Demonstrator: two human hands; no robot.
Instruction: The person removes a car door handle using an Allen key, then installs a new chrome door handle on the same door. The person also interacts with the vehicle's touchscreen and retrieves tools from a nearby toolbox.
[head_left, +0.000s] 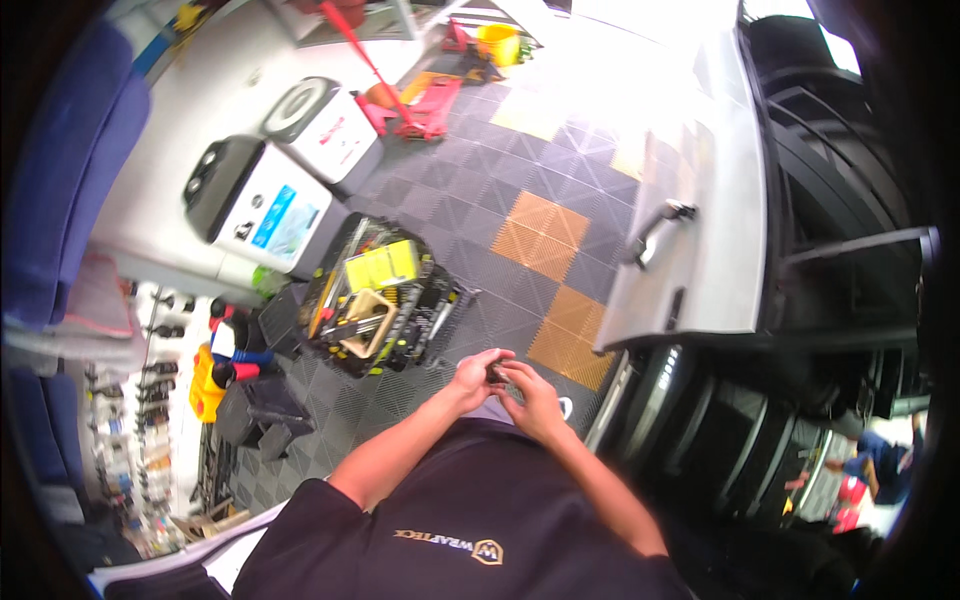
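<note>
My left hand [478, 376] and my right hand [530, 398] meet low in the centre, in front of my dark shirt, fingers closed around a small dark object [496, 370] too small and covered to identify. Beyond them, to the left, a black tool cart [435, 300] holds a yellow item [380, 263], a beige tray and assorted tools. To the right, a silver car door [725, 250] with a dark handle [650, 240] stands open beside a black door frame.
Two white-and-grey machines [280, 225] stand along the left wall, with a red floor jack [430, 110] behind. A yellow bucket [497, 45], black stools or bins [260, 405] and shelves of small items [150, 400] surround the tiled floor. Another person [880, 460] is at far right.
</note>
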